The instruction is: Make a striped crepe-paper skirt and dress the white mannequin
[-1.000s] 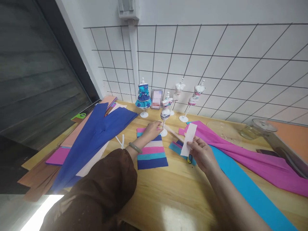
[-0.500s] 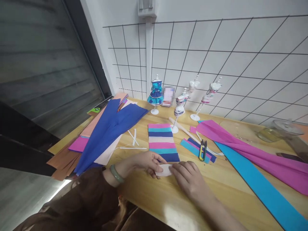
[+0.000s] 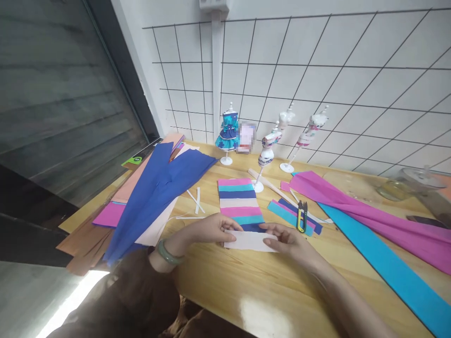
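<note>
A pale pinkish-white paper strip (image 3: 249, 240) is stretched level between my two hands. My left hand (image 3: 217, 230) pinches its left end, thumb on top. At the right end, my right hand (image 3: 285, 238) grips it the same way. Just beyond lies a striped sheet (image 3: 240, 199) of pink, turquoise, navy and pale bands. The strip is close to the sheet's near navy band; whether they touch I cannot tell. To the right, yellow-and-black thread snips (image 3: 302, 217) rest on turquoise, pink and navy strips (image 3: 289, 215).
Several small mannequins stand at the back, one in a blue ruffled dress (image 3: 229, 134). Blue crepe paper (image 3: 155, 192) tops a pile at left. Long pink (image 3: 338, 206) and turquoise sheets (image 3: 380, 263) cross the right side. Thin white strips (image 3: 198, 201) lie left of the striped sheet.
My right hand has moved right, away from my left. The pale strip, mostly covered before, now shows its length between both hands. The view has tilted slightly.
</note>
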The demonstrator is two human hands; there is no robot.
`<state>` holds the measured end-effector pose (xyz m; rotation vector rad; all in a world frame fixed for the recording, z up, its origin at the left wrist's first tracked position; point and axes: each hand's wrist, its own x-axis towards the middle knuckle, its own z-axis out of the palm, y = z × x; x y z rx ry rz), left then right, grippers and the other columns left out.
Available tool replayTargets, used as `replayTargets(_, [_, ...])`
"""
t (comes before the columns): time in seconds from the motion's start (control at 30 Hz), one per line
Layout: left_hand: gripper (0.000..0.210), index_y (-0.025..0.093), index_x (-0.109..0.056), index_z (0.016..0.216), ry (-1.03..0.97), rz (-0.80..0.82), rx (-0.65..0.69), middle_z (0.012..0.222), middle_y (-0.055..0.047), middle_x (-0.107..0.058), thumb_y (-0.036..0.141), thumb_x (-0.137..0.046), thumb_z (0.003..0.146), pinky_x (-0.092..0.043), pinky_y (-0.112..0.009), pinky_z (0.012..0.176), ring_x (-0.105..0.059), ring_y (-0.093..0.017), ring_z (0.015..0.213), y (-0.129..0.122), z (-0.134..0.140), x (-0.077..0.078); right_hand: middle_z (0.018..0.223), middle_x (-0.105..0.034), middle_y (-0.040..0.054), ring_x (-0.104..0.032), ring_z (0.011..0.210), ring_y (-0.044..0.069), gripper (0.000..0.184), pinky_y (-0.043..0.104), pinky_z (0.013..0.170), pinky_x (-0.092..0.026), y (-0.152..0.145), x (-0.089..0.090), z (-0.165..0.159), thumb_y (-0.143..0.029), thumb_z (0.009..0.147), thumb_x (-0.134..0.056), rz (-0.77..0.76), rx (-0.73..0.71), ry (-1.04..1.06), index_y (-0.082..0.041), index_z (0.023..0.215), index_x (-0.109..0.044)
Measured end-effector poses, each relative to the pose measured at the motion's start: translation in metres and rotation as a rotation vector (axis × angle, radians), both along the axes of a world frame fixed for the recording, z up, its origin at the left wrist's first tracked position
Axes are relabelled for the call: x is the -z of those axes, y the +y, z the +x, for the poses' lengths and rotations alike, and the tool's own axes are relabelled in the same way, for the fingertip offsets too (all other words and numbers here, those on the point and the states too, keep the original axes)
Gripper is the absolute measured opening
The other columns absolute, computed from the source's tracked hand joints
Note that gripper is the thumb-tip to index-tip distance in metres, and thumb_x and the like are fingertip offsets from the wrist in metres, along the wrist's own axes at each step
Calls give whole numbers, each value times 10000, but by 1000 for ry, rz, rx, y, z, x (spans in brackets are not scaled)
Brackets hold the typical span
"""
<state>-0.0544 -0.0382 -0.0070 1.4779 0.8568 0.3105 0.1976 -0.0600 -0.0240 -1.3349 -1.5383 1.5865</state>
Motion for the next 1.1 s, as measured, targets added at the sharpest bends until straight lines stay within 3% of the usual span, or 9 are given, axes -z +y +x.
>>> replayTargets(0.13, [464, 131, -545, 1154, 140, -9, -133, 564, 42, -536, 235, -592, 705, -428, -197, 458, -538, -92, 455, -5, -1, 12, 722, -588, -26, -554, 539, 112, 533, 278, 542, -472, -1, 16, 3, -454, 652, -698, -7, 128, -28, -170, 1086, -575])
replayTargets(0.33, [677, 254, -363, 1343, 241, 3, -175, 653, 54, -560, 212, -564, 698, -414, -187, 453, -552, -94, 472, -19, -5, 20, 707, -578, -18, -571, 581, 139, 512, 276, 499, -465, -9, 25, 3, -406, 706, -667, -48, 227, -31, -177, 1140, -519])
replayTargets(0.53, [830, 331, -140, 1433, 282, 32, -243, 661, 69, -536, 203, -543, 718, -365, -176, 428, -520, -79, 462, -22, -3, 21, 734, -580, -1, -570, 601, 152, 526, 300, 568, -462, -12, 31, 5, -419, 755, -624, 20, 274, -136, -181, 1202, -483])
replayTargets(0.8, [847, 338, -137, 1433, 281, 29, -256, 641, 81, -519, 205, -557, 709, -363, -179, 421, -503, -74, 445, -22, -1, 25, 712, -594, -3, -553, 617, 165, 551, 297, 567, -450, -12, 33, 8, -429, 762, -609, 84, 287, -297, -199, 1240, -461])
replayTargets(1.1, [839, 320, -160, 1433, 307, 8, -263, 602, 86, -537, 194, -554, 703, -376, -177, 421, -509, -78, 427, -20, 0, 19, 670, -594, -18, -562, 550, 164, 596, 310, 544, -474, -9, 35, 10, -421, 752, -622, 67, 313, -316, -223, 1280, -429])
